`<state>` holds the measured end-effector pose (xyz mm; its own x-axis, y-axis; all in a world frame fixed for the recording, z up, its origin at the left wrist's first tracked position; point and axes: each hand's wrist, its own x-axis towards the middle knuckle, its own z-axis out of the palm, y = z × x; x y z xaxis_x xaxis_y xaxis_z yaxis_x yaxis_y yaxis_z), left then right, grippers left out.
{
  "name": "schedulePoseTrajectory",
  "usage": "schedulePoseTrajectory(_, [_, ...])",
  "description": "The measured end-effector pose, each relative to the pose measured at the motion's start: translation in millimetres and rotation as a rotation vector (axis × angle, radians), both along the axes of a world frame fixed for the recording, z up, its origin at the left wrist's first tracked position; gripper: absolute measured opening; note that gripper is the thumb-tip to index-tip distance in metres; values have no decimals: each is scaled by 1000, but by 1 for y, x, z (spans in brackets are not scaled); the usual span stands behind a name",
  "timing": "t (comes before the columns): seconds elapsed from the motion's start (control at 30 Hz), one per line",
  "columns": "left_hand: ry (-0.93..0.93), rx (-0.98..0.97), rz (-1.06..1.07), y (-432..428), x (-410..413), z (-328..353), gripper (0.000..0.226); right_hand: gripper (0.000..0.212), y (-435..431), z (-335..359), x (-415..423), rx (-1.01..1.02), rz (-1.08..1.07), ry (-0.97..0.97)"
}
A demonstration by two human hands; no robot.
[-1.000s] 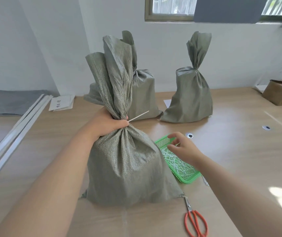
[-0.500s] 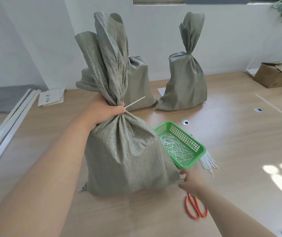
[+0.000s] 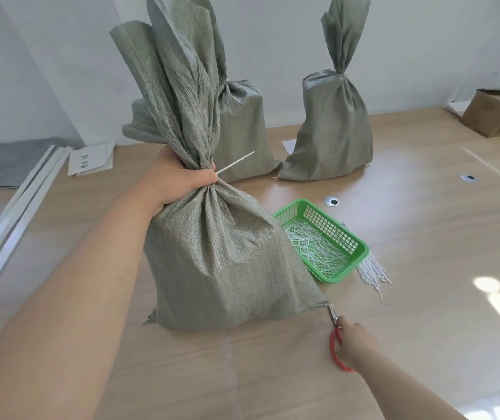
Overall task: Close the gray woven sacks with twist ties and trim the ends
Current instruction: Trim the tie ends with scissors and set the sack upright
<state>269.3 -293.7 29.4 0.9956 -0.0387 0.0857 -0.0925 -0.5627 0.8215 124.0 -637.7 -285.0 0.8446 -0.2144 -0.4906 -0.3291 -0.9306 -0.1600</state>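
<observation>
A gray woven sack [image 3: 224, 262] stands upright in front of me on the wooden table [image 3: 424, 225]. My left hand [image 3: 179, 177] grips its gathered neck, where a white twist tie [image 3: 235, 163] sticks out to the right. My right hand [image 3: 356, 344] lies on the red-handled scissors [image 3: 335, 344] at the sack's lower right corner, fingers curled round the handles; the blades point up toward the sack. A green basket [image 3: 360, 253] of white ties sits right of the sack.
Two tied gray sacks stand further back, one [image 3: 242, 131] behind the near sack and one [image 3: 333, 125] to the right. A loose bundle of white ties [image 3: 374, 272] lies beside the basket. A cardboard box [image 3: 497, 115] sits far right, white strips [image 3: 15, 204] and papers [image 3: 91, 159] at left.
My right hand left the green basket, came down to the table's near side and took hold of the scissors. My left hand kept its grip on the sack's neck.
</observation>
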Motion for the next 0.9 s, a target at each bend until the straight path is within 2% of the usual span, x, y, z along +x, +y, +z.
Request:
schedulePoseTrajectory(0.2, [-4,-12,-3,0,-8,0,13,32,-2,-6,-4,-16,12,-19])
schedulePoseTrajectory(0.33, [-18,-17,2,-2,-10,1,12,14,0,-8,-5,33,-41,-43])
schedulePoseTrajectory(0.53, [-5,-1,2,-1,-11,0,11,19,-3,7,-20,102,-47,-103])
schedulePoseTrajectory(0.67, [21,-13,-2,0,-11,-2,11,48,-13,28,-23,119,-48,-106])
schedulePoseTrajectory(0.73, [23,-12,1,0,-10,-2,13,54,-18,34,-24,126,-53,-156])
schedulePoseTrajectory(0.8, [26,-14,-8,1,-11,-3,13,47,-22,40,-24,134,-68,-254])
schedulePoseTrajectory(0.9, [14,-30,-24,1,-14,-2,16,24,-24,52,-16,140,-106,-447])
